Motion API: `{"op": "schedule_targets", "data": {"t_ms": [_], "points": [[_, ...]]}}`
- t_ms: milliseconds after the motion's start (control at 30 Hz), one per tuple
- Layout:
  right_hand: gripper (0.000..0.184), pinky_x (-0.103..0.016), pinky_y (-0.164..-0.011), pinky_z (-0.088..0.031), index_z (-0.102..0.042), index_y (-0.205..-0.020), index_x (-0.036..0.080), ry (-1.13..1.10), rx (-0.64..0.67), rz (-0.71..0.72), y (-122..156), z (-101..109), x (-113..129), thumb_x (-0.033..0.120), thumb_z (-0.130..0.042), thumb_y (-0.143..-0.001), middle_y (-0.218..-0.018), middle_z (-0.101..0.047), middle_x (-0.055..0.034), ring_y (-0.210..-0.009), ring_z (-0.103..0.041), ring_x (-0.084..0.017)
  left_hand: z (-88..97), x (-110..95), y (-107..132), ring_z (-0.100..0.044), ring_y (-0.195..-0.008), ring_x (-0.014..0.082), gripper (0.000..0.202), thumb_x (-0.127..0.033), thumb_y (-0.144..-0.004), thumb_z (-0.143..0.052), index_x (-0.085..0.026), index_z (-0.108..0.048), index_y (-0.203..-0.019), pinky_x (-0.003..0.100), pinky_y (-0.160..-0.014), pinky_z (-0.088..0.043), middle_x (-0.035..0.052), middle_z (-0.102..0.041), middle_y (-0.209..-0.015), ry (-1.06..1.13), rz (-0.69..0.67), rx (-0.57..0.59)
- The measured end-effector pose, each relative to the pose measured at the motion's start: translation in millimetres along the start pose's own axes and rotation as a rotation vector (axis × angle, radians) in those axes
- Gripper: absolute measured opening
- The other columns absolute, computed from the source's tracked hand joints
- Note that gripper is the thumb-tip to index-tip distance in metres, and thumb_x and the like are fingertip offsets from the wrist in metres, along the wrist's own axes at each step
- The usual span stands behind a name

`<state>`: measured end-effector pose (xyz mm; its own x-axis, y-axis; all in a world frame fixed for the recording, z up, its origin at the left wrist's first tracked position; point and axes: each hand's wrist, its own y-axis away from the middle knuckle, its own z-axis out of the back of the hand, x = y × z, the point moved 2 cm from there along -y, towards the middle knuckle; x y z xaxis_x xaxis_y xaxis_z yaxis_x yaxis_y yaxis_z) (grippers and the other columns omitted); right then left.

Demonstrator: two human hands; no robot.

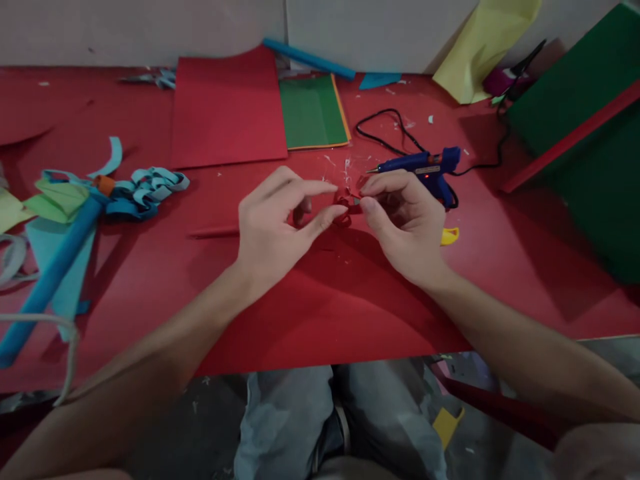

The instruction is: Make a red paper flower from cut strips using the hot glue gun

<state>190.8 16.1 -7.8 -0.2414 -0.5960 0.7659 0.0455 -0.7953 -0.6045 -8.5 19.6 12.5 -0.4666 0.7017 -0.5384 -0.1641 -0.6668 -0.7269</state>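
A: Where is the red strip (343, 219)?
B: Between the two hands, above the table (310, 313). It looks curled, but red on red blurs its outline, and fingertips cover part of it.

A: What is the right hand (407, 223) doing?
B: Pinching one end of the strip between thumb and forefinger. The other fingers fold in behind, mostly hidden.

A: And the left hand (275, 230)?
B: Thumb and forefinger stand apart at the curl, their tips close to it. I can't tell whether they grip it.

A: What is hidden near the hands?
B: The glue gun (407, 163) lies just beyond the right hand, its lower edge partly covered. A yellow thing (451, 236) pokes out behind that hand; too little shows to name it. The left hand hides one end of a thin red stick (213, 233).

A: Farther off?
B: The scissors (163, 79) are partly behind the red sheet (227, 110), which also overlaps the green sheet (315, 113).

A: Anything cut off?
B: The green board (560, 113) runs out at the right edge, a white roll (13, 260) at the left. The blue tube (55, 280) just reaches that edge.
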Motion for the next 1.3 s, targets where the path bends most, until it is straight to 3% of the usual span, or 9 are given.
{"op": "schedule_targets", "data": {"t_ms": [300,433,667,800,900,967,1033,1133,1300], "points": [[0.015,-0.033,-0.071,-0.056,-0.068,-0.098,0.024,0.062,0.014,-0.020,4.9,-3.2,10.8,0.039,-0.071,-0.100,-0.097,-0.068,-0.0037,-0.082,-0.063,-0.015,1.0,-10.1,2.0,-0.054,-0.063,0.0166,0.014,-0.033,-0.103,-0.070,-0.031,-0.080,-0.093,0.036,-0.056,-0.041,0.0012,-0.058,-0.072,-0.080,-0.031,0.002],[0.013,-0.033,-0.072,-0.055,-0.068,-0.096,0.024,0.076,-0.015,-0.045,4.2,-3.2,10.4,0.035,-0.072,-0.099,-0.096,-0.068,-0.0030,-0.080,-0.062,-0.015,-2.4,-6.2,1.3,-0.053,-0.063,0.0146,0.017,-0.035,-0.103,-0.072,-0.029,-0.079,-0.089,0.035,-0.057,-0.042,-0.0003,-0.061,-0.072,0.013,0.093,-0.024],[0.011,-0.034,-0.073,-0.055,-0.068,-0.095,0.024,0.079,-0.001,-0.047,2.8,-0.8,4.2,0.033,-0.073,-0.098,-0.096,-0.068,-0.0029,-0.081,-0.062,-0.015,12.1,75.2,-13.5,-0.040,-0.049,0.0076,0.020,-0.042,-0.103,-0.074,-0.026,-0.069,-0.092,0.029,-0.045,-0.029,-0.0065,-0.051,-0.065,0.469,0.402,-0.496],[0.007,-0.035,-0.075,-0.057,-0.070,-0.095,0.025,0.105,0.039,0.017,2.3,-0.7,6.8,0.031,-0.073,-0.098,-0.101,-0.069,-0.0038,-0.089,-0.065,-0.017,22.9,87.8,-26.5,-0.039,-0.044,0.0071,0.045,-0.062,-0.099,-0.072,-0.021,-0.062,-0.081,0.029,-0.040,-0.022,-0.0065,-0.052,-0.060,0.470,0.307,-0.637],[0.001,-0.035,-0.076,-0.059,-0.071,-0.096,0.026,0.102,0.067,0.057,2.4,-1.2,9.7,0.026,-0.072,-0.097,-0.105,-0.070,-0.0041,-0.093,-0.067,-0.018,17.1,65.6,-25.7,-0.047,-0.049,0.0073,0.048,-0.067,-0.084,-0.084,-0.021,-0.069,-0.077,0.028,-0.044,-0.030,-0.0039,-0.061,-0.064,0.323,0.126,-0.375],[0.004,-0.034,-0.077,-0.059,-0.072,-0.097,0.026,0.093,0.078,0.071,2.5,-1.4,10.8,0.023,-0.071,-0.097,-0.106,-0.069,-0.0042,-0.095,-0.067,-0.018,10.3,46.7,-20.2,-0.058,-0.063,0.0112,0.035,-0.057,-0.086,-0.087,-0.024,-0.077,-0.079,0.030,-0.054,-0.042,-0.0001,-0.070,-0.076,0.185,0.044,-0.107],[0.005,-0.035,-0.077,-0.059,-0.072,-0.097,0.026,0.094,0.082,0.081,2.5,-1.0,10.8,0.021,-0.070,-0.097,-0.106,-0.069,-0.0042,-0.096,-0.067,-0.018,6.7,33.4,-14.0,-0.060,-0.067,0.0137,0.025,-0.051,-0.092,-0.084,-0.028,-0.081,-0.086,0.032,-0.059,-0.046,0.0016,-0.072,-0.084,0.129,0.051,0.045],[0.004,-0.035,-0.076,-0.059,-0.072,-0.097,0.027,0.103,0.083,0.084,2.2,0.0,9.5,0.023,-0.071,-0.097,-0.106,-0.069,-0.0045,-0.097,-0.067,-0.019,5.9,25.8,-9.6,-0.060,-0.067,0.0157,0.018,-0.048,-0.093,-0.082,-0.030,-0.083,-0.090,0.036,-0.061,-0.048,0.0026,-0.071,-0.087,0.107,0.059,0.138],[0.002,-0.037,-0.076,-0.060,-0.073,-0.096,0.027,0.124,0.089,0.051,1.8,0.8,8.5,0.027,-0.071,-0.098,-0.106,-0.070,-0.0050,-0.096,-0.067,-0.020,7.6,23.7,-11.1,-0.062,-0.071,0.0174,0.013,-0.041,-0.097,-0.078,-0.031,-0.081,-0.089,0.037,-0.065,-0.050,0.0028,-0.071,-0.087,0.031,0.016,0.152]]}}
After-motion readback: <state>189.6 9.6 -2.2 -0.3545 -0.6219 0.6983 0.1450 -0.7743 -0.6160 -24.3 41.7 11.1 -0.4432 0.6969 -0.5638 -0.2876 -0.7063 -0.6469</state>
